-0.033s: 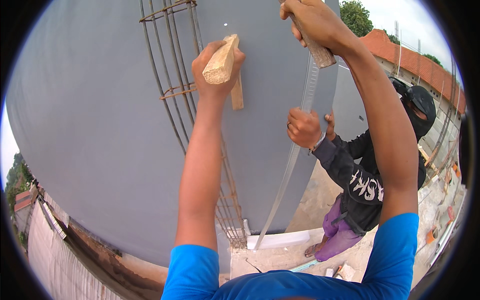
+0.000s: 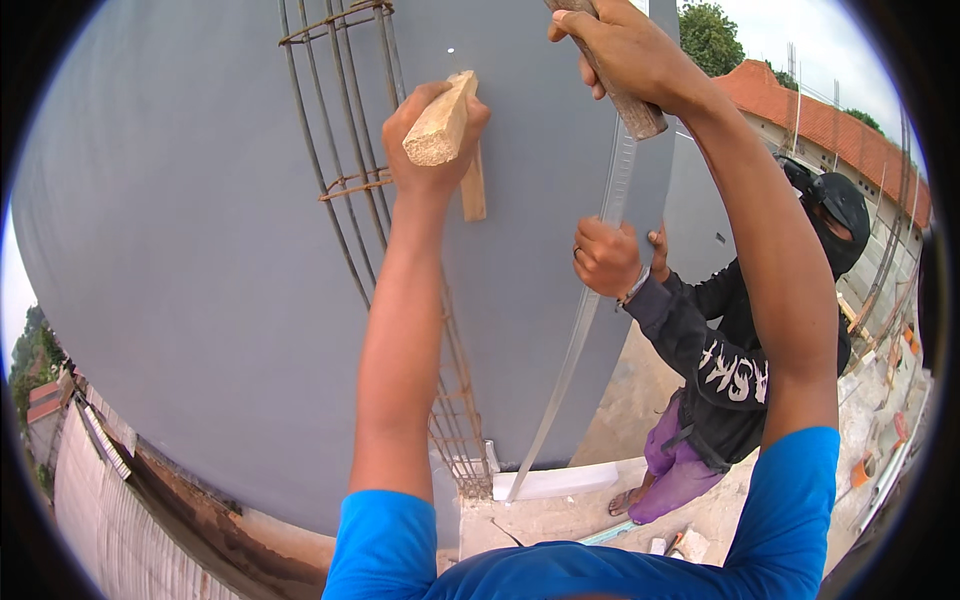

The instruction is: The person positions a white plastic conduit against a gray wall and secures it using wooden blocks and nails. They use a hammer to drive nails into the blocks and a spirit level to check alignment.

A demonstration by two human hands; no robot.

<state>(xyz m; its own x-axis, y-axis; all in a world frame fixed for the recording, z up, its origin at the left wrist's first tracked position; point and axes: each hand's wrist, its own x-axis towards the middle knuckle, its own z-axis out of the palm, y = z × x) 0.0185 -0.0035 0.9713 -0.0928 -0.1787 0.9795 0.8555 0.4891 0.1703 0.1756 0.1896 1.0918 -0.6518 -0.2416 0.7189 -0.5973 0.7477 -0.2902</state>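
Note:
My left hand (image 2: pixel 432 128) is closed round a pale wooden batten (image 2: pixel 440 125), its rough sawn end facing me, up against a grey wall panel (image 2: pixel 240 260). A thin wood strip (image 2: pixel 474 195) hangs down just behind it; whether the two are joined I cannot tell. Raised at the upper right, my right hand (image 2: pixel 640 55) grips a dark, worn wooden handle (image 2: pixel 625 95). The handle's far end runs out of view at the top. Below it, a co-worker's hand (image 2: pixel 606 256) holds a long metal straightedge (image 2: pixel 575 360) along the panel.
A rusty rebar cage (image 2: pixel 352 130) stands beside my left forearm. The co-worker (image 2: pixel 720 330), in dark top and purple trousers, crouches close to my right arm. A white block (image 2: pixel 556 481) lies at the panel's foot. Rubble (image 2: pixel 690 545) is scattered on the concrete floor.
My right hand and the wooden handle have shifted slightly to the left. My left hand with the batten and the co-worker's grip look almost the same.

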